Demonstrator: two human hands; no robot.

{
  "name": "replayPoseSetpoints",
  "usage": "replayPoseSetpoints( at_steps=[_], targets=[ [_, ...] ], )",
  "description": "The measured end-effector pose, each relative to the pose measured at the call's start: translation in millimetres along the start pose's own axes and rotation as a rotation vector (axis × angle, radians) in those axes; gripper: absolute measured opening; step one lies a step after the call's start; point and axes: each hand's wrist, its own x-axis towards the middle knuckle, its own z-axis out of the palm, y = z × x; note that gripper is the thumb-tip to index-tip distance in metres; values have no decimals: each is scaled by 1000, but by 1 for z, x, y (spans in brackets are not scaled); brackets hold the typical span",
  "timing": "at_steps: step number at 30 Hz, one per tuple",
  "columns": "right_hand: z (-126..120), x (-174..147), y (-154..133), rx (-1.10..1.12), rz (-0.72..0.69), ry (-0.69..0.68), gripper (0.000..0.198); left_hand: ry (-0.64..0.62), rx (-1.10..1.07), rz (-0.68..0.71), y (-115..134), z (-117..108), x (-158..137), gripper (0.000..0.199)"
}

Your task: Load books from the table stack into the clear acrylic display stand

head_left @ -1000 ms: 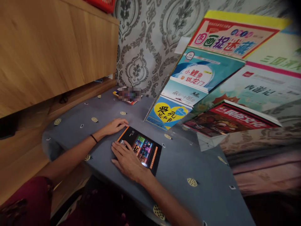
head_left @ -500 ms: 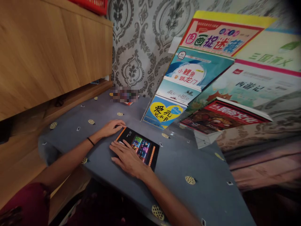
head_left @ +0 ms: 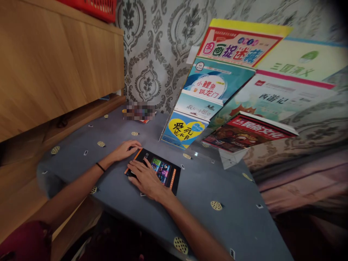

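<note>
A black book [head_left: 176,178] with an orange spine lies flat on the table, a grid of small coloured pictures on its upward cover. My right hand [head_left: 146,180] rests palm down over its left and near part, fingers stretched out and slightly spread; it hides part of the cover. At the far left corner of the book is my left hand [head_left: 126,149], with a dark band on the wrist. Its fingers are loosely bent and touch the corner, with a gap between thumb and fingers.
A clear stand with several upright books [head_left: 202,85] stands beyond on the right, including a red-titled one [head_left: 248,132]. A small pixelated item [head_left: 140,112] lies by the wall. A wooden cabinet [head_left: 62,65] with a red basket [head_left: 100,9] is at the left. The table [head_left: 190,217] has a grey cloth.
The view has shifted a little, so the scene sits further left. My right hand has slid slightly over the cover, and more of the book's near left corner shows. My left hand stays at the corner.
</note>
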Motion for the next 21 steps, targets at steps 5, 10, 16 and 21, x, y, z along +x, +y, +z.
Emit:
replayPoseSetpoints(
  at_steps=[5, 10, 16, 21],
  targets=[
    [-1, 1, 3, 13, 24, 4, 42, -19, 21, 23, 4, -2, 0, 32],
    [-1, 4, 6, -23, 55, 29, 41, -10, 53, 30, 5, -3, 0, 33],
    [0, 9, 10, -42, 108, 68, 41, -7, 14, 16, 1, -1, 0, 34],
    [0, 13, 12, -50, 142, 73, 40, 5, 2, 23, -1, -1, 0, 34]
  ],
)
